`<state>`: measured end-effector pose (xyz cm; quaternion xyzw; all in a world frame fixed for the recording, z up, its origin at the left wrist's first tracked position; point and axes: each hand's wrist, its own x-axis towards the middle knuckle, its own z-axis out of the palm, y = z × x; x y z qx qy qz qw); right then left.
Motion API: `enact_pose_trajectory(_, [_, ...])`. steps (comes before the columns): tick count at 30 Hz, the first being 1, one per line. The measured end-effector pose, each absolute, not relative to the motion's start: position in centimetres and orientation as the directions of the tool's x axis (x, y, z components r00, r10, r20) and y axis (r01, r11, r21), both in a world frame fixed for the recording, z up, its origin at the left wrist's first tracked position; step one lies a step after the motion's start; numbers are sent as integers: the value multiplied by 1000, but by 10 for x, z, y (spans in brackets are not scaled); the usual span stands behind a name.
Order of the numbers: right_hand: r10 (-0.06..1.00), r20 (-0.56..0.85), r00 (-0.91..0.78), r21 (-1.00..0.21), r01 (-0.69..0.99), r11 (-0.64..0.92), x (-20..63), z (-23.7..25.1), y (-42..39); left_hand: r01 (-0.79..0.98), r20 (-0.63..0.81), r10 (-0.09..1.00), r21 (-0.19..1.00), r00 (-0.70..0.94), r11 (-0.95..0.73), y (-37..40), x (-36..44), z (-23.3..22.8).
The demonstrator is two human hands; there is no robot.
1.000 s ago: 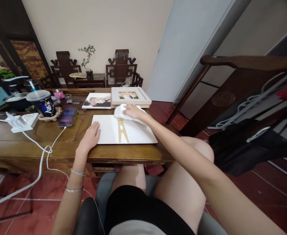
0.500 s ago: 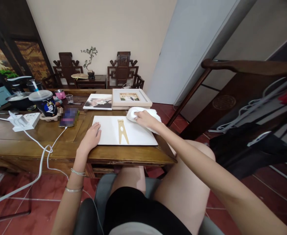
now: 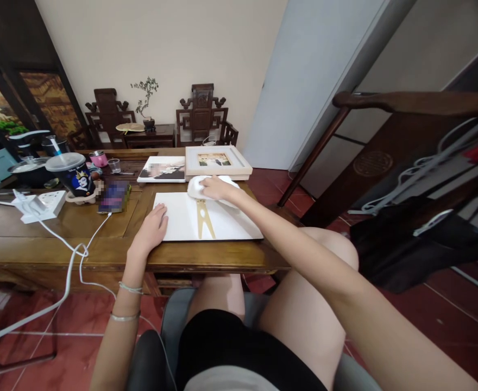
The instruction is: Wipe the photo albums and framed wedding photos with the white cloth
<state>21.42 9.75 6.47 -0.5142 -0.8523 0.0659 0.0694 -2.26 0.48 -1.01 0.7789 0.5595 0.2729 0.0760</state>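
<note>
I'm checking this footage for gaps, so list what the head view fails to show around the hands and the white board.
- White cloth: mostly covered by the right hand.
- White board: far edge hidden by the cloth and hand.
- Left hand: palm contact unseen.
- Phone screen and print: blurred.
- Framed picture: too small.

The white cloth (image 3: pixel 196 187) under the right hand (image 3: pixel 217 188) is shifted leftward from the far right corner of the white board (image 3: pixel 231 222) to above the gold clip (image 3: pixel 203 217).
</note>
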Motion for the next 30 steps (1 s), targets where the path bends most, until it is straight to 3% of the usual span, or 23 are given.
enact_pose_trajectory(11, [950, 101, -295, -219, 925, 310, 296, 47, 76, 835, 347, 911, 415, 222, -362, 5, -22, -12])
enact_pose_trajectory(16, [903, 112, -415, -289, 856, 429, 250, 57, 81, 836, 341, 913, 412, 226, -361, 5, -23, -11])
enact_pose_trajectory(22, [844, 116, -523, -271, 801, 534, 199, 65, 81, 838, 342, 911, 406, 231, -365, 6, -23, -9])
enact_pose_trajectory(30, [766, 67, -640, -239, 735, 635, 209, 61, -15, 827, 354, 906, 419, 231, -374, 7, -23, -12])
